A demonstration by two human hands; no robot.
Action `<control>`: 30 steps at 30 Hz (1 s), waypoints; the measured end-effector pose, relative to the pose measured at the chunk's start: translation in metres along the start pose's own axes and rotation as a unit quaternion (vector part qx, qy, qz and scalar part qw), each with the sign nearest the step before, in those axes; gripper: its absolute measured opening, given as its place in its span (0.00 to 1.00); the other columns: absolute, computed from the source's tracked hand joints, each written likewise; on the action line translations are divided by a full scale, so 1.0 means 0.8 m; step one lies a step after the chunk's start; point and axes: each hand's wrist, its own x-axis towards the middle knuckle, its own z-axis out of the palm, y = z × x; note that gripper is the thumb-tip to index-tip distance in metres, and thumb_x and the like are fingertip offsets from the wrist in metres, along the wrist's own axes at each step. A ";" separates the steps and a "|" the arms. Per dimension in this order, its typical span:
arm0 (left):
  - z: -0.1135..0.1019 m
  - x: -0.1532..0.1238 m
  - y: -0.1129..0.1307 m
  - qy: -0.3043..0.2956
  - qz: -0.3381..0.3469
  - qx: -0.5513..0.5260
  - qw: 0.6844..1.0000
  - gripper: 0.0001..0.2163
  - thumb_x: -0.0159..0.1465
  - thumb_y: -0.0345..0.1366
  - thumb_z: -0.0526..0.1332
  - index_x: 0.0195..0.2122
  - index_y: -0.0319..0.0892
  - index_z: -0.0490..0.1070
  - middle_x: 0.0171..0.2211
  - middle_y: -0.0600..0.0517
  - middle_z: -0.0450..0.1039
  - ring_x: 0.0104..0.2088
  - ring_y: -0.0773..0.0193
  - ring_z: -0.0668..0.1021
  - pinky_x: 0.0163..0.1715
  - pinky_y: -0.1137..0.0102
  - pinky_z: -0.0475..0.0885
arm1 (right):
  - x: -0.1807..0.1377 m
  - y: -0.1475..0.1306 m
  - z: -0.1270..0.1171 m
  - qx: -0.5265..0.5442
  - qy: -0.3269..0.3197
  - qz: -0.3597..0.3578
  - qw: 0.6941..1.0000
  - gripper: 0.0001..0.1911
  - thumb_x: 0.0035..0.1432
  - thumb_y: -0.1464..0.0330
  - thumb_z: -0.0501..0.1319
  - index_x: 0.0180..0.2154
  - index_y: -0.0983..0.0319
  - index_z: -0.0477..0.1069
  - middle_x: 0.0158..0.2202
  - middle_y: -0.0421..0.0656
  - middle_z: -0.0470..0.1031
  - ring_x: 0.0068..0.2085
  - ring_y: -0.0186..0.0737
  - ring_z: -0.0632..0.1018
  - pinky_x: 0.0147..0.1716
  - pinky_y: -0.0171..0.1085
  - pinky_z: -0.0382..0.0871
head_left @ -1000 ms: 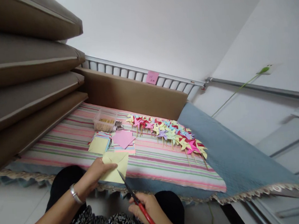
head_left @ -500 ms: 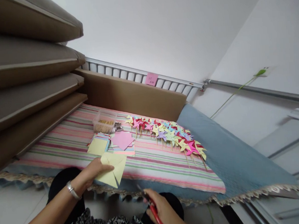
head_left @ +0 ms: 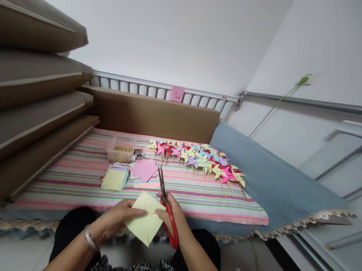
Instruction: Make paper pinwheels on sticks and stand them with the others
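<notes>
A pale yellow paper square (head_left: 148, 225), with slits cut in from its corners, is held over the front edge of the bed. My left hand (head_left: 120, 217) pinches its left side, thumb on top. On the right, my right hand (head_left: 171, 215) touches the square's other corner with its thumb and also holds red-handled scissors (head_left: 172, 228), blades pointing up and away. Beyond my hands lie a pile of yellow and coloured paper squares (head_left: 114, 179) and a second pile topped by a pink square (head_left: 144, 169).
Rows of paper pinwheels (head_left: 198, 157) on sticks lie to the right on a striped cloth (head_left: 186, 206). A clear plastic box (head_left: 121, 150) of small sticks stands behind the paper piles. Thick folded cushions (head_left: 34, 105) rise at the left; a brown board (head_left: 154, 118) stands behind.
My right hand has come up to the paper's right corner, and the scissors now point upward. The yellow square has turned and its slit edges lie closer together.
</notes>
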 end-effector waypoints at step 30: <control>-0.051 0.000 -0.010 0.228 0.089 -0.046 0.968 0.18 0.42 0.35 0.71 0.35 0.34 0.75 0.30 0.43 0.81 0.29 0.53 0.80 0.31 0.65 0.73 | -0.077 0.052 -0.022 -0.177 -0.189 0.176 0.950 0.16 0.51 0.61 0.61 0.42 0.60 0.72 0.21 0.37 0.70 0.19 0.33 0.70 0.19 0.31 0.63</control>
